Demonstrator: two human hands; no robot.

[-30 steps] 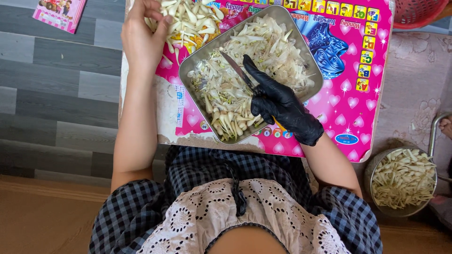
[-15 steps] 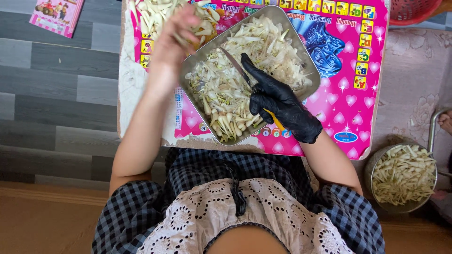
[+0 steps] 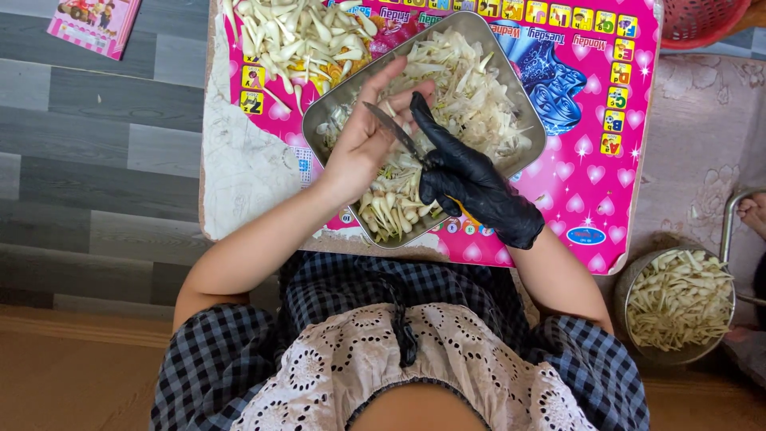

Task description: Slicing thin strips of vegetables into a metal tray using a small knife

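A square metal tray (image 3: 525, 120) full of pale peeled vegetable pieces and shavings sits on a small pink table (image 3: 606, 160). My right hand (image 3: 471, 187), in a black glove, is shut on a small knife (image 3: 391, 128) with a yellow handle, its blade pointing up-left over the tray. My bare left hand (image 3: 367, 140) is over the tray's left side, fingers curled round a pale vegetable piece right against the blade. A heap of unpeeled pale pieces (image 3: 299, 36) lies on the table beyond the tray.
A round metal bowl (image 3: 678, 303) of pale strips stands on the floor at my right, with a metal bar and someone's foot (image 3: 750, 211) beside it. A red basket (image 3: 698, 20) is at the far right corner. A pink booklet (image 3: 92, 24) lies on the grey floor, far left.
My left hand came from the heap at the far left of the table down to the tray and now holds a piece at the knife blade. The right hand shifted slightly toward it.
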